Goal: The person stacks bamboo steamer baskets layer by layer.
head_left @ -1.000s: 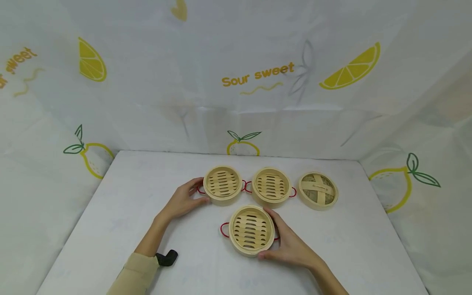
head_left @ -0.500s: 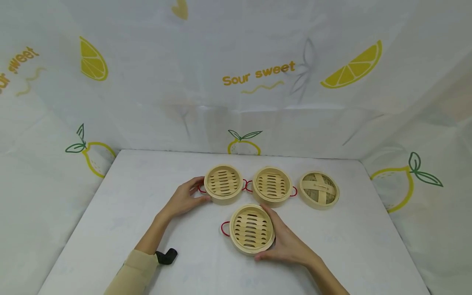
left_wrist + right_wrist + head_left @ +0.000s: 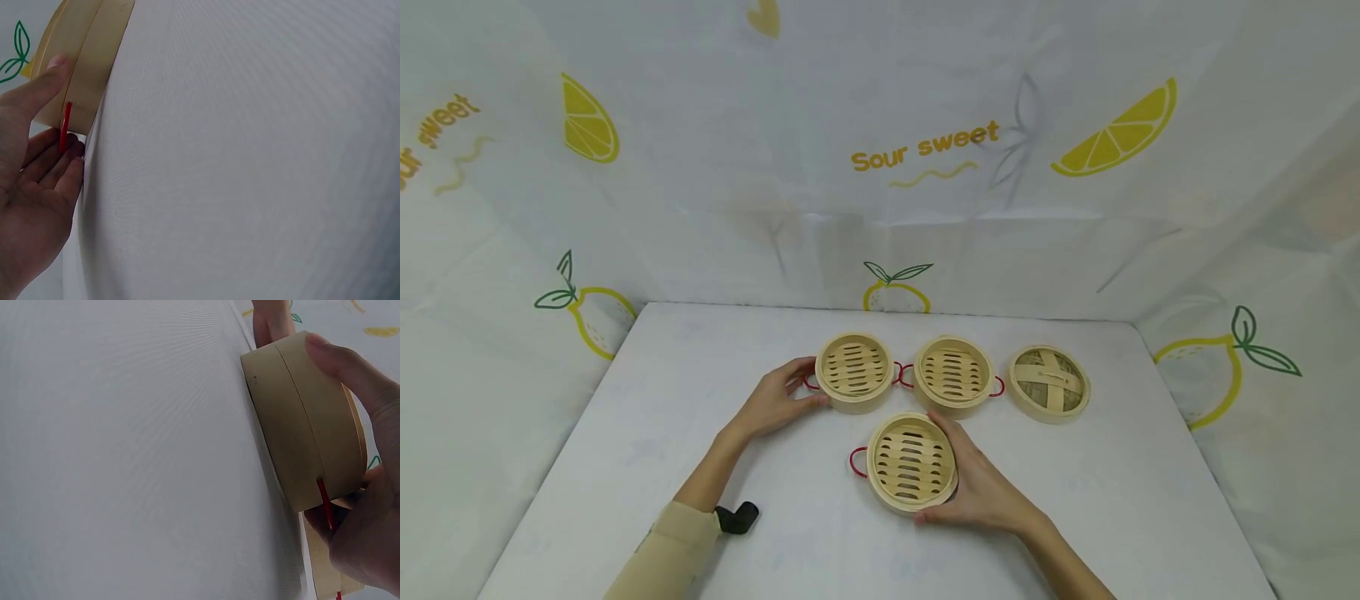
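Three small bamboo steamer baskets with slatted bottoms and red side handles stand on the white table. My left hand (image 3: 778, 402) holds the left side of the back left basket (image 3: 854, 372), thumb in front and fingers behind its handle. In the left wrist view, the thumb lies on the basket's wall (image 3: 87, 69) and the red handle (image 3: 65, 128) crosses before the fingers. My right hand (image 3: 981, 487) grips the right side of the nearest basket (image 3: 912, 462), thumb at the front and fingers at the back, covering its right handle. The right wrist view shows that basket's wall (image 3: 306, 425) tilted in frame.
Right of the left-hand basket stands another steamer basket (image 3: 953, 375), their handles meeting. A round woven bamboo lid (image 3: 1049, 383) lies at the far right of the row. A black strap end (image 3: 737, 518) hangs by the left sleeve (image 3: 666, 546). A lemon-print sheet (image 3: 880, 237) backs the table.
My right hand has shifted slightly left and away round the near basket, and that basket's right handle is now hidden. My left hand keeps its place on the back left basket.
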`<state>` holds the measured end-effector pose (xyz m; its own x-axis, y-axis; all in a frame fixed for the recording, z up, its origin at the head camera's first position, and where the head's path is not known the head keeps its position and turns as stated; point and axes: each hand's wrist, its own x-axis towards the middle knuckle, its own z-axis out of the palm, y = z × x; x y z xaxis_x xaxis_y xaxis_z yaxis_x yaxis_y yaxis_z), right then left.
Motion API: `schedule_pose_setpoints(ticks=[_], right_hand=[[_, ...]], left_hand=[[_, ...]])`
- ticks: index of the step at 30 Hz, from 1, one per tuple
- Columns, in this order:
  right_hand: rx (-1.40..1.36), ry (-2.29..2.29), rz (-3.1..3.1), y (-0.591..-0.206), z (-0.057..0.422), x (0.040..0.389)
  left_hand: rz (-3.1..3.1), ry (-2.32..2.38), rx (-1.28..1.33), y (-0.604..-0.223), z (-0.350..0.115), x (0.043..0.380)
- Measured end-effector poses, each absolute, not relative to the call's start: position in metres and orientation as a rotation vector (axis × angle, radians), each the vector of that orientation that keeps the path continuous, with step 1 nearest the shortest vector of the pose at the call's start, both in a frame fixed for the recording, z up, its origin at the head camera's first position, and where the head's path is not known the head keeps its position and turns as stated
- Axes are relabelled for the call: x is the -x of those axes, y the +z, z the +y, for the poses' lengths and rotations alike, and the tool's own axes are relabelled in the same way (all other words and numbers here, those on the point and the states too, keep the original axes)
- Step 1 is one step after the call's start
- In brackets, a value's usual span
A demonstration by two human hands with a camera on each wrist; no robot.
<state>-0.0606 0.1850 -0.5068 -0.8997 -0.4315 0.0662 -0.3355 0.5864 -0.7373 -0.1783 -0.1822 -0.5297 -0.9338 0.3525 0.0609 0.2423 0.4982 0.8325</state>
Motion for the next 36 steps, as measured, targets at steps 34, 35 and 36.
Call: schedule_pose_setpoints(ticks=[34, 35, 36], right_hand=[[0.650, -1.276, 2.720, -0.4995, 0.1789, 0.0624], [0.651, -1.277, 2.719, -0.4991, 0.1786, 0.0627], [0.651, -1.278, 2.718, -0.4988, 0.1782, 0.0629]], left_hand=[[2.621, 1.419, -0.517, -0.5302, -0.1833, 0.1785], [2.618, 1.422, -0.516, -0.5297, -0.1834, 0.1784], [2.616, 1.425, -0.513, -0.5291, -0.1835, 0.1783]])
